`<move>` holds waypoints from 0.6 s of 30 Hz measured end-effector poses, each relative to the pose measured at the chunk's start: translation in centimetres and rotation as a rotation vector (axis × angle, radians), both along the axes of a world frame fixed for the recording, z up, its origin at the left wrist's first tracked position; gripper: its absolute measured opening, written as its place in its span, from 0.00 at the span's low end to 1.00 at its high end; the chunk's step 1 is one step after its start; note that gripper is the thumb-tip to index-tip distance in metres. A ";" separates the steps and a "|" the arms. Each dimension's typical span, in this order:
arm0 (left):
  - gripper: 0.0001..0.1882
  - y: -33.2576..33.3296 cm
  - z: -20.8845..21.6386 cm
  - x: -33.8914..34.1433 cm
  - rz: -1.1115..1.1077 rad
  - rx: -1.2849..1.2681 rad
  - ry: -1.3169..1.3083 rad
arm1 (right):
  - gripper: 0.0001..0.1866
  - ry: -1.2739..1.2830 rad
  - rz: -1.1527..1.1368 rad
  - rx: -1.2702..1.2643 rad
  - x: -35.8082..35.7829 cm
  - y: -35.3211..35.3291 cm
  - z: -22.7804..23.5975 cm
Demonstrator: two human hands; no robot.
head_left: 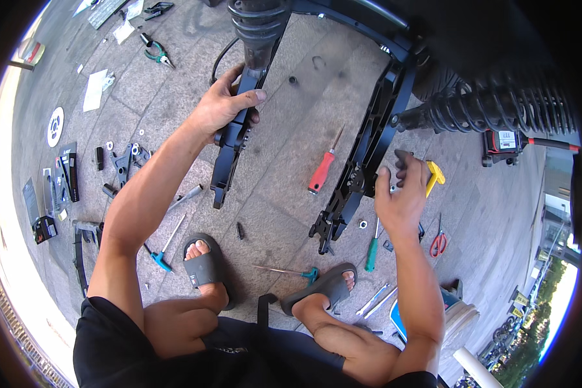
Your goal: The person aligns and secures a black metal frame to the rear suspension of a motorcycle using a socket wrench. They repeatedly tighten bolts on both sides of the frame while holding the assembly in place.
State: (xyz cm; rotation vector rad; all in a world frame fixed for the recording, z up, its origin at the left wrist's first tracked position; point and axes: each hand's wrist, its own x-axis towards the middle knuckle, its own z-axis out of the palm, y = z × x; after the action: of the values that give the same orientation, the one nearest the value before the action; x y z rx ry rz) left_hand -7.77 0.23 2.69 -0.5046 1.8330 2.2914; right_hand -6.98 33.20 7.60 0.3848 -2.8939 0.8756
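My left hand [223, 107] is wrapped around a black metal arm [226, 152], its thumb across the top. A black coil-spring shock [258, 32] sits above that arm's upper end. To the right, a second black metal arm [362, 152] slants down toward me, with small fittings at its near end. Beside it is my right hand [401, 200], thumb and curled fingers apart, with no held thing visible between them. A yellow-handled tool [436, 176] shows just past its knuckles. A red-handled screwdriver [321, 172] lies on the paving between the two arms.
Near my sandalled feet are T-handle tools [160, 260], a green screwdriver [372, 254] and wrenches [380, 302]. Red-handled scissors [438, 244] lie at right. Brackets [123, 165], packaged parts [64, 174] and pliers [158, 53] are scattered leftward. Another coil-spring shock [491, 110] reaches across upper right.
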 end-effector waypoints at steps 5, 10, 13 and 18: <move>0.48 -0.3 0.6 0.0 -0.040 -0.056 -0.034 | 0.18 0.220 0.474 -0.116 -2.6 -6.8 3.5; 0.26 -6.3 3.7 -2.5 -0.140 -0.522 0.133 | 0.30 0.358 -0.041 0.199 -16.3 -18.0 2.9; 0.17 -8.6 2.6 -7.5 0.169 -0.443 0.525 | 0.28 0.038 0.006 0.416 -19.9 -19.6 2.3; 0.18 -8.6 0.9 -16.2 0.037 0.004 0.488 | 0.24 -0.044 0.086 0.414 -22.3 -19.3 2.1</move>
State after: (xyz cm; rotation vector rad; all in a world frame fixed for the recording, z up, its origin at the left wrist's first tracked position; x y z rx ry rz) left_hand -23.97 -8.36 3.63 0.0338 2.0259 2.6128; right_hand -29.25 13.95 9.68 0.5288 -3.1099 0.2860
